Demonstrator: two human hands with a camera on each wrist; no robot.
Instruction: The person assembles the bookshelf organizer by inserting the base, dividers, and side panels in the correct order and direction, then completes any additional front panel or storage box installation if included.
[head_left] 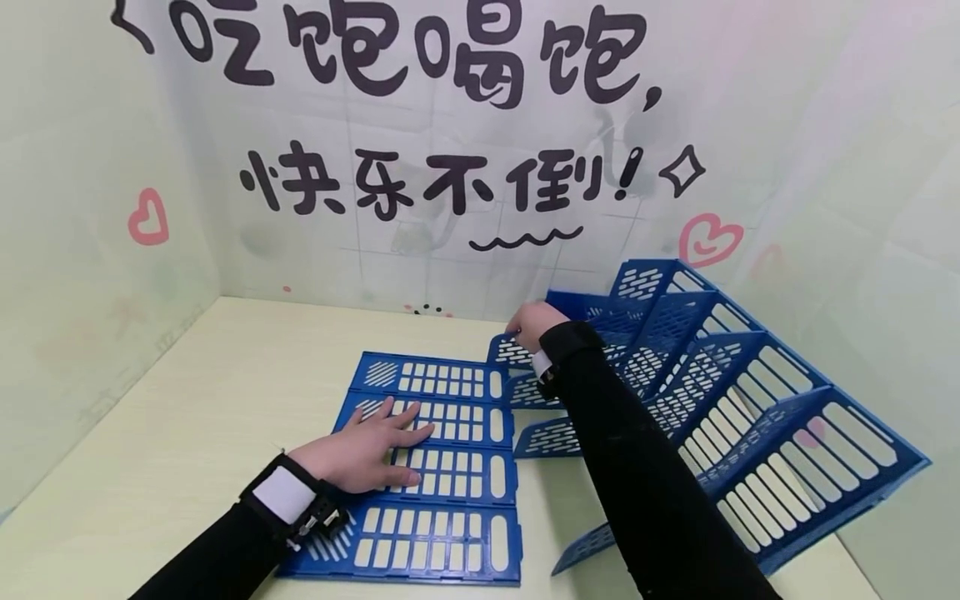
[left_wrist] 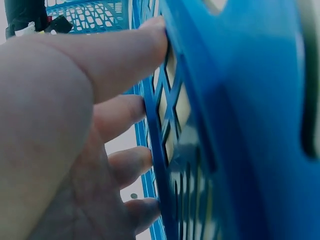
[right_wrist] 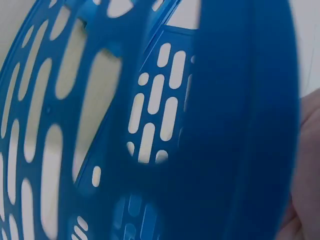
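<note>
A blue plastic file rack lies in parts on the table. My left hand (head_left: 367, 450) rests with its fingers spread on the flat slotted blue base panel (head_left: 431, 575); the left wrist view shows the thumb and fingertips against its grid. At the back, my right hand (head_left: 536, 325) grips the edge of the farthest blue divider (head_left: 497, 350). Much of that hand is hidden behind a blue panel (right_wrist: 240, 125) in the right wrist view. Several dividers stand between the base side and a leaning slatted blue side panel (head_left: 900, 460) on the right.
Pale wood-look tabletop (head_left: 187, 433) extends left of the base panel. A white printed cloth (head_left: 450, 275) hangs behind, with more cloth at both sides. The nearest divider (head_left: 585, 546) juts out low beside my right sleeve (head_left: 637, 467).
</note>
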